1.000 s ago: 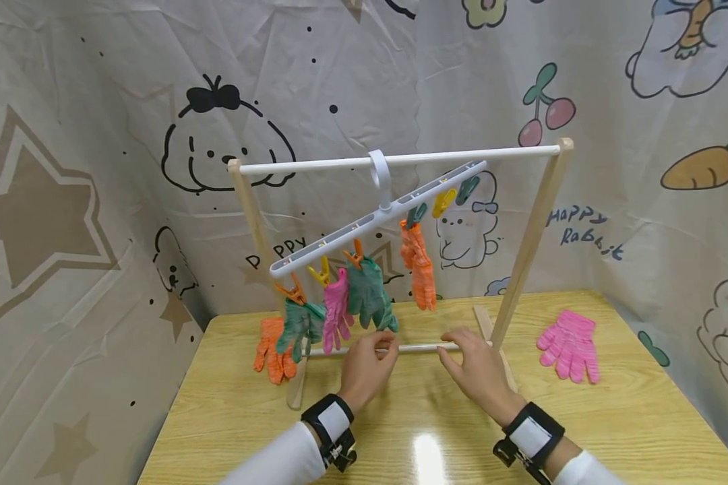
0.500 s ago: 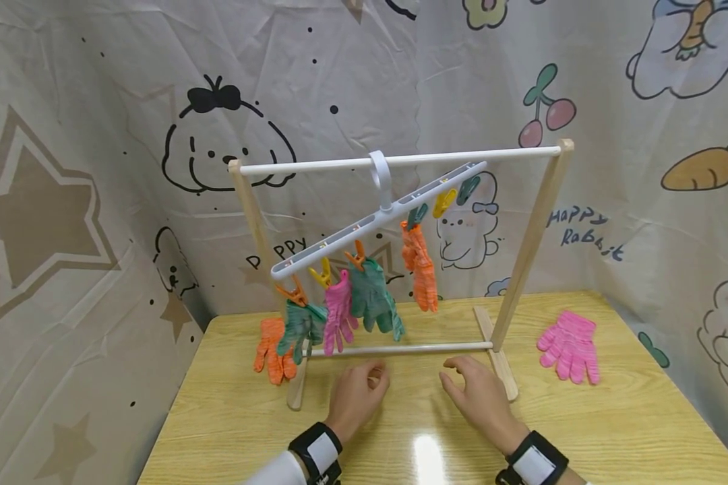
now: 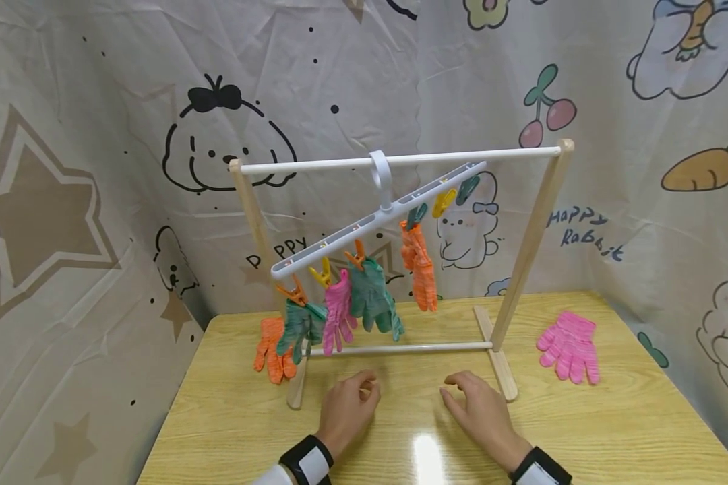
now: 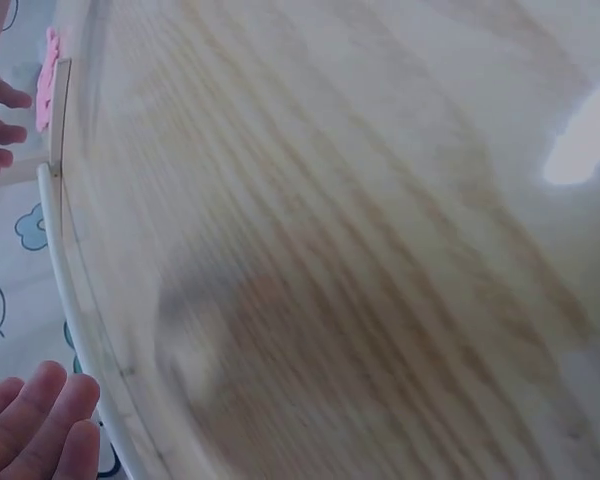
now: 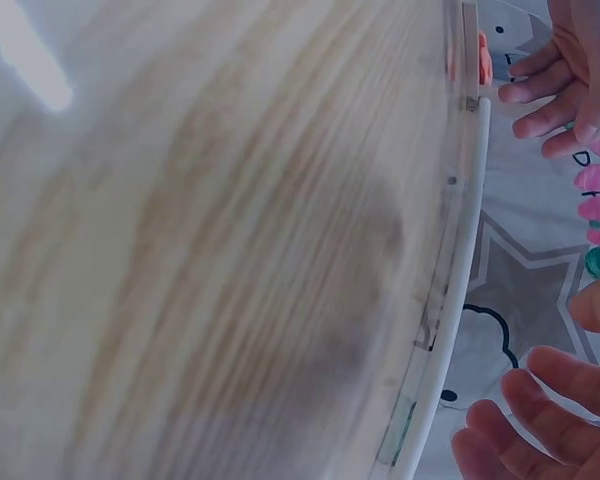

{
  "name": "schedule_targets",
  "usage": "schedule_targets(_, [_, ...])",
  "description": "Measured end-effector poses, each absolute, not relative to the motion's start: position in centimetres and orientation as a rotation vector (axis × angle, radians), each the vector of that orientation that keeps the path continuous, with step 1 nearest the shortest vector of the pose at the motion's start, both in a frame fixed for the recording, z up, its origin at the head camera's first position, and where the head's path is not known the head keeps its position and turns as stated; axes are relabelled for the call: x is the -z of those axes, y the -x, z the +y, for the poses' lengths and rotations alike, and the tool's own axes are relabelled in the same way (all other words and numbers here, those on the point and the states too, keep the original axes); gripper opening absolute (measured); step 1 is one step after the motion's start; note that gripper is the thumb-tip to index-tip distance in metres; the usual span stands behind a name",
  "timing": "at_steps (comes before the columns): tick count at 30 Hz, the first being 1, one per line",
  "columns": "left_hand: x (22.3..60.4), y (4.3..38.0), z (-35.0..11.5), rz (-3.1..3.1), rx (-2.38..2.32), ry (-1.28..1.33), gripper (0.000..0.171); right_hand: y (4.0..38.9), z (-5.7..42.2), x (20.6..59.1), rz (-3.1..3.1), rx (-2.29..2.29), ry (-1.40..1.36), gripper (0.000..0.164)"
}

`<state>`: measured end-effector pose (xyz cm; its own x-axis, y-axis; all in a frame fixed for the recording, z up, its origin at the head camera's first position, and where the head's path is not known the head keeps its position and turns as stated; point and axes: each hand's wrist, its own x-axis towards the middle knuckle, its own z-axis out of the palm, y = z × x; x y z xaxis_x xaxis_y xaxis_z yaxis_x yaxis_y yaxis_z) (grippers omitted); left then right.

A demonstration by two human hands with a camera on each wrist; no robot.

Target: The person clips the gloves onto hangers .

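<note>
My left hand (image 3: 349, 409) hovers over the table in front of the rack, fingers loosely bent and holding nothing. Across from it my right hand (image 3: 479, 411) is likewise bare, near the rack's right foot. A grey clip hanger (image 3: 352, 228) hangs tilted from the rack's top white rod (image 3: 473, 158). Clothespins on its low left half carry a green glove (image 3: 303, 330), a pink glove (image 3: 338, 313) and another green glove (image 3: 371, 296). An orange glove (image 3: 420, 266) hangs right of centre. Beyond it a yellow clothespin (image 3: 444, 203) and a green clothespin (image 3: 468, 190) hold nothing.
On the table (image 3: 400, 417) a pink glove (image 3: 570, 347) lies right of the rack. Another orange glove (image 3: 273, 351) lies at the left, partly behind the hanging green one. The rack's wooden post (image 3: 530, 249) and lower white rod (image 3: 425, 348) stand beyond my hands. A printed curtain encloses the back.
Both hands have drawn back from the lower rod toward me, the left one also shifting left. The hanging gloves have swayed slightly; the hanger keeps its tilt.
</note>
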<state>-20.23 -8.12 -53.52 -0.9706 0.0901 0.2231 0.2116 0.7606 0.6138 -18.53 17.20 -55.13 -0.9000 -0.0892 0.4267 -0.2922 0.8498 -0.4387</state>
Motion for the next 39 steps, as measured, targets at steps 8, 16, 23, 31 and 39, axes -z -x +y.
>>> schedule_targets(8, [53.7, 19.6, -9.2, -2.793, 0.976, 0.186, 0.02, 18.1, 16.9, 55.5, -2.602, -0.692, -0.315, 0.016])
schedule_targets(16, [53.5, 19.1, -10.6, -2.803, 0.958, 0.142, 0.021, 18.0, 16.4, 55.5, -2.589, -0.696, -0.345, 0.017])
schedule_targets(23, [53.6, 19.2, -11.9, -2.77, 0.988, 0.082, 0.019, 18.0, 16.1, 55.4, -2.622, -0.7, -0.337, 0.016])
schedule_targets(31, [53.7, 19.2, -13.6, -2.761, 0.97, -0.025, 0.02, 18.0, 15.2, 55.0, -2.733, -0.726, -0.342, 0.016])
schedule_targets(39, [54.0, 20.2, -15.8, -2.712, 0.841, -0.103, 0.017, 18.2, 14.2, 54.8, -2.658, -0.707, -0.353, 0.017])
